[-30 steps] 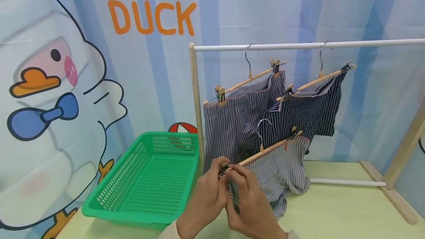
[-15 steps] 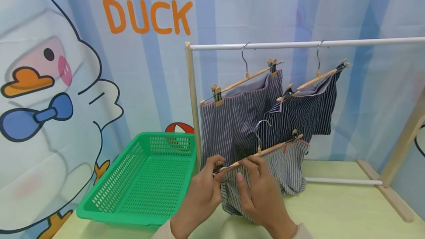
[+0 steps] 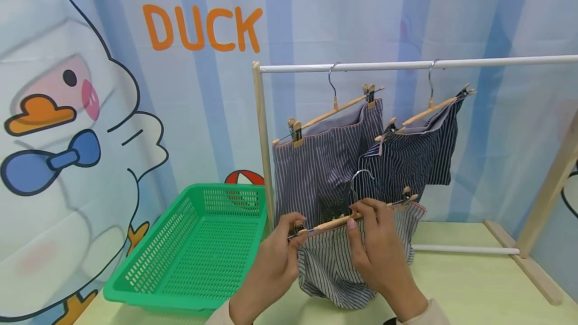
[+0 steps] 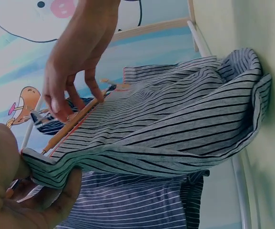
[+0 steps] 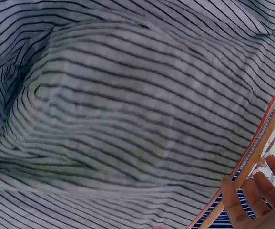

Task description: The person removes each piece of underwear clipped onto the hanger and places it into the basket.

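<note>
My left hand (image 3: 276, 255) pinches the black-and-tan clip at the left end of a wooden clip hanger (image 3: 331, 223); the waistband corner of light grey striped shorts (image 3: 336, 270) is between its fingers. My right hand (image 3: 381, 245) has its fingertips at the hanger's bar, by the base of the metal hook. In the left wrist view, the right hand's (image 4: 77, 62) loosely bent fingers come down onto the bar. The shorts hang below the bar, their orange-edged waistband (image 5: 261, 129) running along it. Another clip (image 3: 408, 194) stands at the hanger's right end.
Behind, grey striped shorts (image 3: 311, 169) and dark navy striped shorts (image 3: 420, 154) hang on clip hangers from a rack's white rail (image 3: 298, 68). A green plastic basket (image 3: 198, 250) stands left of the rack on the pale yellow table (image 3: 474, 285).
My right hand has left the left-end clip and slid right along the bar to the hook's base. The left hand keeps its pinch at the left clip; the shorts hang more openly in view.
</note>
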Demonstrator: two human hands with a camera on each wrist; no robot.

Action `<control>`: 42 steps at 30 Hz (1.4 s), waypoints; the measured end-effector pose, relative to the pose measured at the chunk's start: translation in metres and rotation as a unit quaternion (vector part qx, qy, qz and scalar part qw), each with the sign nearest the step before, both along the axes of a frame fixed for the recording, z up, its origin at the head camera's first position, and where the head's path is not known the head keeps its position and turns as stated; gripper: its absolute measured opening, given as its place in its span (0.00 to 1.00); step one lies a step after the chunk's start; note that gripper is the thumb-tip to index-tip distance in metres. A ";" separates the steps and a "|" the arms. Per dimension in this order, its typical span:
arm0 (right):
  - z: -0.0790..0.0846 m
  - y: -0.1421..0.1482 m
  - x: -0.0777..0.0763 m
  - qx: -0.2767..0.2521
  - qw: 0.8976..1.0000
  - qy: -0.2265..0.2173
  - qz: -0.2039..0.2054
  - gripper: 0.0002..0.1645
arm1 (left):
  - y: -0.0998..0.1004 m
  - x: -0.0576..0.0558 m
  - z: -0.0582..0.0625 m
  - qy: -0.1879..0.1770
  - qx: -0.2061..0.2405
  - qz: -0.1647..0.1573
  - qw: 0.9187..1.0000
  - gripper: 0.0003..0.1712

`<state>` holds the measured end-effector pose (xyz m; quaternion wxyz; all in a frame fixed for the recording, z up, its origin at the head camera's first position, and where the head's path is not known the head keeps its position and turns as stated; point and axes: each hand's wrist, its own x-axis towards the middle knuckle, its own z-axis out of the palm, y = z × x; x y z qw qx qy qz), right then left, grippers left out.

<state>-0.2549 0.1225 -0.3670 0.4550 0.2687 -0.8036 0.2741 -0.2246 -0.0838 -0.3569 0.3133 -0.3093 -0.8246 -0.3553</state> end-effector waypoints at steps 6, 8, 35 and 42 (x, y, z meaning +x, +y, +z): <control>-0.001 0.006 -0.001 -0.014 1.000 -0.024 -0.002 0.15 | -0.005 0.000 0.000 -0.017 0.016 -0.020 1.000 0.15; 0.000 0.010 -0.001 -0.021 0.999 -0.031 -0.007 0.15 | -0.006 0.001 0.000 -0.026 0.020 -0.021 0.999 0.15; 0.014 0.089 -0.022 -0.021 0.996 0.057 -0.060 0.30 | -0.015 0.002 0.008 -0.046 0.037 -0.065 0.996 0.15; 0.015 0.097 -0.024 -0.004 1.000 0.009 -0.019 0.31 | -0.019 0.000 0.010 -0.033 0.038 -0.076 0.996 0.13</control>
